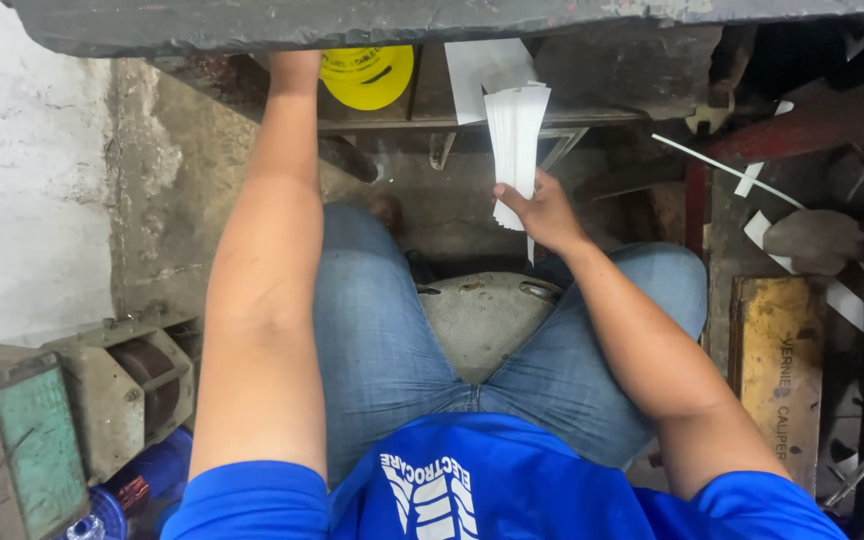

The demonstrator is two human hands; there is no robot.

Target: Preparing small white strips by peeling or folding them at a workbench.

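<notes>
I sit on a worn grey stool (482,320) in blue jeans and a blue shirt. My right hand (544,212) is closed around a stack of narrow white paper strips (515,140), held upright between my knees. My left hand (294,66) reaches forward under the dark bench edge (352,25); its fingers are hidden there, beside a yellow round lid (367,75) on a low shelf. More white sheets (472,75) lie on that shelf behind the stack.
A grimy motor with a green-faced block (72,410) stands at lower left by a pale wall. At right are a yellow flat box (780,370), loose white strips (752,175), a red metal frame (697,200) and curved wire.
</notes>
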